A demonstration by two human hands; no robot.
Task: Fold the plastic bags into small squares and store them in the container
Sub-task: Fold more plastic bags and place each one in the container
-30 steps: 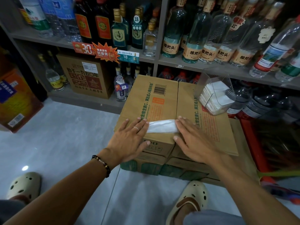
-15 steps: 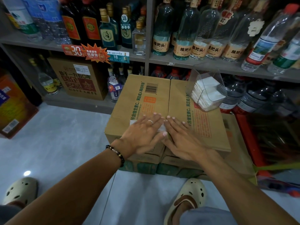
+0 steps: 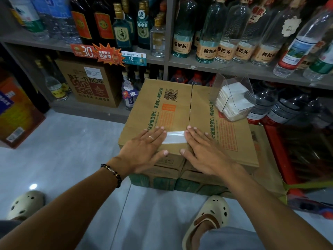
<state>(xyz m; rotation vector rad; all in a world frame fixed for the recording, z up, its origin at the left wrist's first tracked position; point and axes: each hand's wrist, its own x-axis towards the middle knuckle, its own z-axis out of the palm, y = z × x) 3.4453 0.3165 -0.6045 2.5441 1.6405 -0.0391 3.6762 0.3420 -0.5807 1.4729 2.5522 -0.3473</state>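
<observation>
Translucent white plastic bag strip lies flat on the brown cardboard box, between the fingertips. Left hand and right hand press it with straight, close-set fingers. Released, slick film may spring open or slide.

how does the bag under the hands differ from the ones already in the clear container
The plastic bag lies as one flat strip on the cardboard box, pressed at each end by the left hand and right hand; the folded bags stand stacked in the clear container, untouched. The strip is longer and looks translucent; the stored ones are compact, opaque white squares. Both are pale plastic on the same box.
</observation>
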